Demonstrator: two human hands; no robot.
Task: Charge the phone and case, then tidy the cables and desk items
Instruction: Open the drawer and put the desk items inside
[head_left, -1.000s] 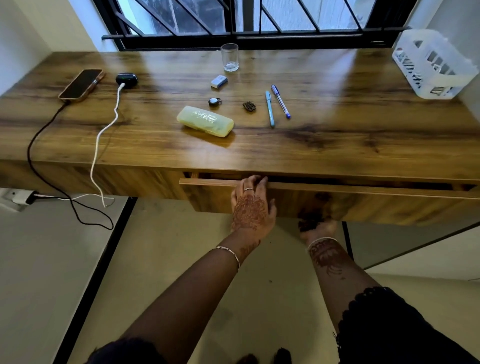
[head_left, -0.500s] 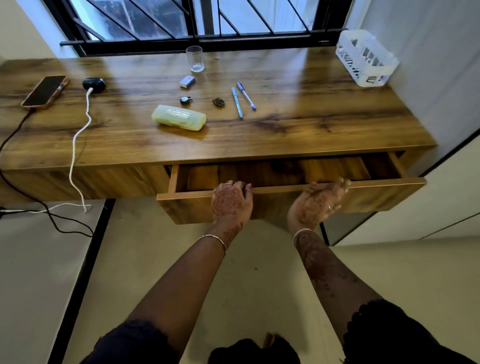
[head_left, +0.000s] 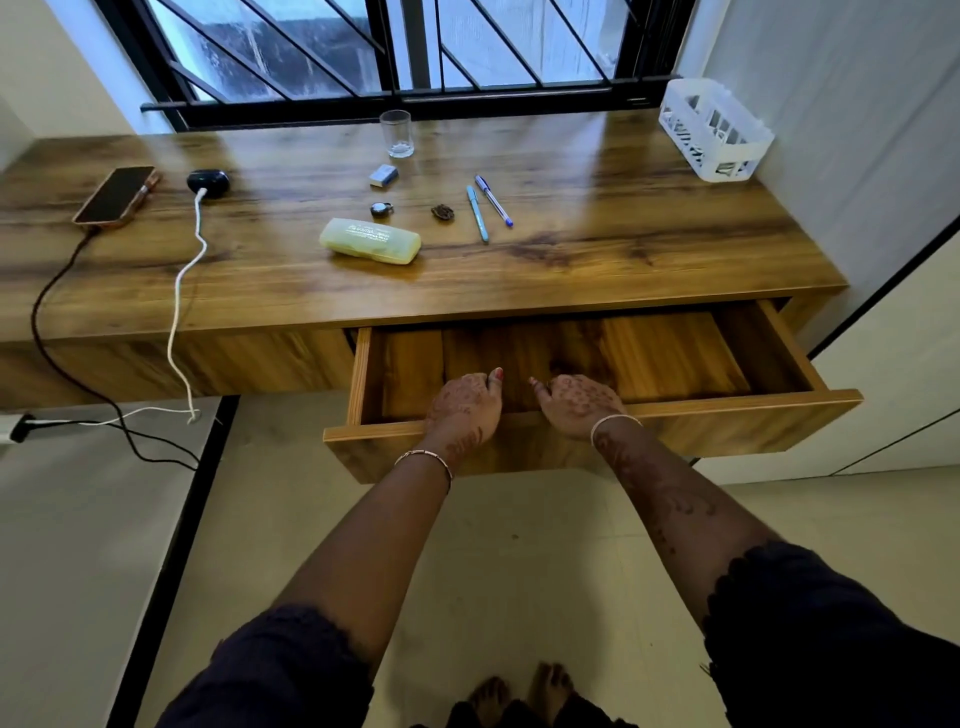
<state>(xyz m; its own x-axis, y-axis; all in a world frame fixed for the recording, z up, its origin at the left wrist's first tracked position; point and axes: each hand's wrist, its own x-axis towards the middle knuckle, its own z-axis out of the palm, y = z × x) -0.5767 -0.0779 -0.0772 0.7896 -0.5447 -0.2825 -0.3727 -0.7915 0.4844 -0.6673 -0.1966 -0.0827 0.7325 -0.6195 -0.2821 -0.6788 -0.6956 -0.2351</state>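
The phone (head_left: 115, 195) lies at the desk's far left with a black cable (head_left: 52, 291) plugged in. Beside it sits the dark earbud case (head_left: 208, 182) on a white cable (head_left: 182, 291); both cables hang over the front edge to the floor. The wooden drawer (head_left: 727, 410) stands pulled out, its inside bare. My left hand (head_left: 465, 402) and my right hand (head_left: 576, 402) grip the drawer's front panel near its middle, fingers curled over the top edge.
On the desk (head_left: 649, 249) lie a yellow-green case (head_left: 370, 241), two pens (head_left: 488, 205), a small grey box (head_left: 383, 175), a keyring-like item (head_left: 382, 209), a small dark object (head_left: 442, 212) and a glass (head_left: 397, 133). A white basket (head_left: 714, 135) stands far right. A wall plug (head_left: 18, 428) is at left.
The drawer has slid out from nearly closed to wide open. Both hands came back with its front panel, and the right hand moved closer to the left.
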